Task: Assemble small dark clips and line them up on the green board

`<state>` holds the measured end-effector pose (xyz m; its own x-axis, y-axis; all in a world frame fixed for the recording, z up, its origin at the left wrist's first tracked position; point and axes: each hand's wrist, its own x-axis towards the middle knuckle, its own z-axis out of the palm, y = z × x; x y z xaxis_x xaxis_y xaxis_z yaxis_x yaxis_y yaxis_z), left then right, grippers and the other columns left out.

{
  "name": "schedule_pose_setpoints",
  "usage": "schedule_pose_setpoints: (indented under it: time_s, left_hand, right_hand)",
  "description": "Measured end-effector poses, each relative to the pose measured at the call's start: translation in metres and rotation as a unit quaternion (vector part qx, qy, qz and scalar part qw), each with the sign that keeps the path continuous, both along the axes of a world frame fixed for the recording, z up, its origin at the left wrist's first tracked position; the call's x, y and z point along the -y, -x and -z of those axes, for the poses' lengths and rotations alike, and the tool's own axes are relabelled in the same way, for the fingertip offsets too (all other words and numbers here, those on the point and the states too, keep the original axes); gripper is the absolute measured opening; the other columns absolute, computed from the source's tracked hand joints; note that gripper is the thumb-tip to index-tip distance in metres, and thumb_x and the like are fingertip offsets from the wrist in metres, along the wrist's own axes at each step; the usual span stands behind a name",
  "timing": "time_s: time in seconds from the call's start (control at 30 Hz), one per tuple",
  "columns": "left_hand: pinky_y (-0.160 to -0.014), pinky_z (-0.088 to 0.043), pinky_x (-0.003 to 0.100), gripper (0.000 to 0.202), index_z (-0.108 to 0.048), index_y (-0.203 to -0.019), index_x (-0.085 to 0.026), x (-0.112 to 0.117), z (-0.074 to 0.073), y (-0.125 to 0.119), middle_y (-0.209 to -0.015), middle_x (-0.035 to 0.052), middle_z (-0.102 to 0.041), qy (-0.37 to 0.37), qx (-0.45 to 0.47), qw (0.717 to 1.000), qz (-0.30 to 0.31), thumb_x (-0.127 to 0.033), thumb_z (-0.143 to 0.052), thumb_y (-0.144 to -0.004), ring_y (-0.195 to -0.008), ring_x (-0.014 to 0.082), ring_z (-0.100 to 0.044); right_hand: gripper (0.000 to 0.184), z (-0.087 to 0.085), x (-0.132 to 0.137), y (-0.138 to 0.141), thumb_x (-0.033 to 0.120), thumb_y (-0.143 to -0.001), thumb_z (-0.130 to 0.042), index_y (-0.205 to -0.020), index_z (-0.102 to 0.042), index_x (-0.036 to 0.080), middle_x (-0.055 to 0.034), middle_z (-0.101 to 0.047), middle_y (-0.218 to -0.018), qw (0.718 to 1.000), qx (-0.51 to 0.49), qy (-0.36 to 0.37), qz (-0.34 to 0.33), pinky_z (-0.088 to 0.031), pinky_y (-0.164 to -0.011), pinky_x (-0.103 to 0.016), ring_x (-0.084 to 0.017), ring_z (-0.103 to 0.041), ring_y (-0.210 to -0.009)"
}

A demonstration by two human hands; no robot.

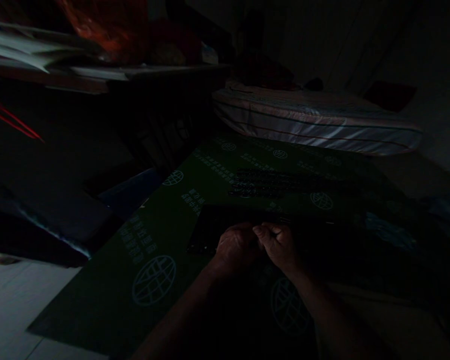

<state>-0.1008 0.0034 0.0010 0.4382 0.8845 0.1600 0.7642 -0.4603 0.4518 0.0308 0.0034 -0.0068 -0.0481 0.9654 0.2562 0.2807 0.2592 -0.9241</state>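
Observation:
The view is very dark. My left hand (237, 244) and my right hand (279, 245) are close together, both with fingers curled closed. Whatever they pinch, if anything, is too dark to make out. Under and behind them lies a long black flat piece (212, 220) with a few small light specks near its left end. It rests on a green board (187, 215) printed with pale globe marks and lettering. Beyond the black piece, several thin dark strips (258, 184) lie side by side on the board.
A crumpled bluish bundle (392, 231) lies at the right. Behind the board is a mattress (315, 122) in a shiny cover. At upper left, a table (97, 75) bears papers (26, 47) and an orange bag (112, 30). Pale floor tiles (7, 310) show at lower left.

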Motion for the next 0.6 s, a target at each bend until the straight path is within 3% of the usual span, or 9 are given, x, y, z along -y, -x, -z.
schedule_pose_setpoints:
  time_s: [0.13,0.3,0.47,0.6]
  left_hand:
    - [-0.058,-0.041,0.022,0.023,-0.066,-0.070,-0.015,0.001,0.003,0.001,-0.073,0.0047,-0.062,-0.005,0.017,0.999,0.037,-0.029,-0.051,-0.082,-0.067,0.0151,-0.058]
    - [-0.056,-0.040,0.021,0.020,-0.063,-0.069,-0.016,0.001,0.006,0.003,-0.069,0.0020,-0.057,-0.015,0.046,0.998,0.036,-0.028,-0.053,-0.082,-0.063,0.0129,-0.054]
    - [-0.053,-0.038,0.020,0.022,-0.062,-0.069,-0.016,0.000,0.006,0.006,-0.065,0.0002,-0.055,0.021,0.096,0.995,0.013,-0.030,-0.052,-0.083,-0.059,0.0117,-0.053]
    - [-0.054,-0.039,0.019,0.020,-0.064,-0.075,-0.016,0.000,0.006,0.008,-0.067,-0.0004,-0.060,0.081,0.169,0.982,0.005,-0.030,-0.052,-0.083,-0.060,0.0119,-0.055]
  right_hand:
    - [0.049,0.000,-0.003,-0.002,0.048,-0.081,-0.047,-0.042,-0.039,0.020,0.0037,-0.039,-0.039,0.999,-0.034,0.014,-0.005,-0.036,-0.047,-0.021,-0.009,-0.042,-0.042]
    - [0.050,0.002,-0.006,-0.007,0.051,-0.081,-0.048,-0.043,-0.043,0.019,0.0024,-0.043,-0.041,0.997,-0.063,0.024,-0.035,-0.037,-0.046,-0.021,-0.009,-0.044,-0.044]
    - [0.047,0.000,-0.005,-0.011,0.052,-0.082,-0.048,-0.050,-0.051,0.017,0.0019,-0.050,-0.048,0.990,-0.118,0.035,-0.070,-0.031,-0.039,-0.020,-0.006,-0.040,-0.038]
    - [0.043,-0.007,-0.002,-0.012,0.051,-0.081,-0.049,-0.055,-0.055,0.018,0.0050,-0.044,-0.041,0.993,-0.091,0.028,-0.067,-0.032,-0.040,-0.020,-0.007,-0.039,-0.035]
